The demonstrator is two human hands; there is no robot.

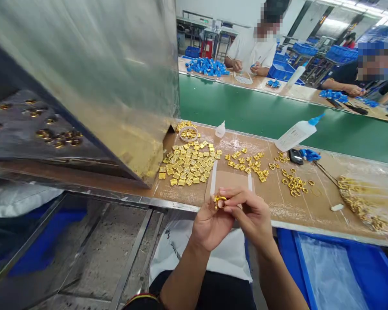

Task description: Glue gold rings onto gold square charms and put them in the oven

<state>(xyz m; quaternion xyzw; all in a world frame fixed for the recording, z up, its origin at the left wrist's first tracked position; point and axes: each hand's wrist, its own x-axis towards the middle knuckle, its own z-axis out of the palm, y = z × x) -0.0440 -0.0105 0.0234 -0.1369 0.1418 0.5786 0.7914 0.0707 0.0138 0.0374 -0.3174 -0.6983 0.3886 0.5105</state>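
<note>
My left hand [210,224] and my right hand [250,213] meet at the front edge of the brown workbench [310,211]. Together they pinch a small gold metal piece [219,200] between their fingertips. Beyond them lies a tidy block of gold square parts [187,165]. A looser scatter of gold pieces [248,163] and several gold rings [294,183] lie to the right. A heap of gold rings [362,204] sits at the far right under plastic film.
A large shiny metal panel [100,73] leans over the left. A squeeze bottle with a blue tip [295,134] and a small dropper bottle [220,129] stand at the back. A green conveyor belt [245,107] runs behind; two people work with blue parts [207,66] across it. A blue bin [342,271] is below right.
</note>
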